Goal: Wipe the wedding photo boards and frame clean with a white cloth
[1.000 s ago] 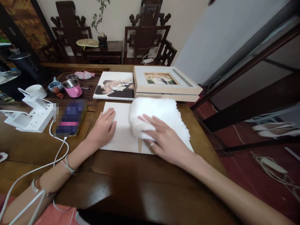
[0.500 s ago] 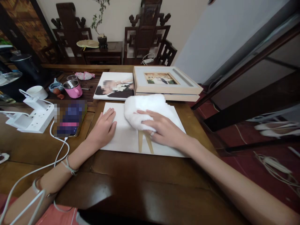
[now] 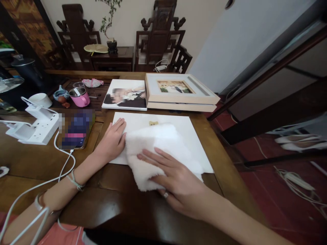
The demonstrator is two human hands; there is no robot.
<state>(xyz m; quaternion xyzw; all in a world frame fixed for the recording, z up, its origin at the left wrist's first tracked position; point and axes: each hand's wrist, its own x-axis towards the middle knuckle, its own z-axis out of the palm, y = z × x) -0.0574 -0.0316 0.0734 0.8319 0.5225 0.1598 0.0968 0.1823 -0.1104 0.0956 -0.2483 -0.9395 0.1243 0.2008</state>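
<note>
A white rectangular panel (image 3: 138,118) lies flat on the wooden table, with the top of a small tan piece (image 3: 153,123) showing near its middle. Along the panel's left edge rests my left hand (image 3: 113,141), open, its fingers stretched out and lying on the surface. My right hand (image 3: 176,180) holds a fluffy white towel (image 3: 155,143) and presses it over the panel's lower part. The towel hides the rest of the tan piece and hangs past the near edge. Its left corner reaches my left thumb.
Beyond the panel sit a photo print (image 3: 125,95) and stacked pale wooden frames (image 3: 178,97). To the left are a phone (image 3: 76,131), a white power strip (image 3: 43,129) with trailing cables and a pink mug (image 3: 79,98). The table's right edge (image 3: 230,170) drops to a red floor.
My right hand has swept the towel from the panel's far part toward me, over the near edge. The tan strips' lower ends are now covered. My left hand stays in place.
</note>
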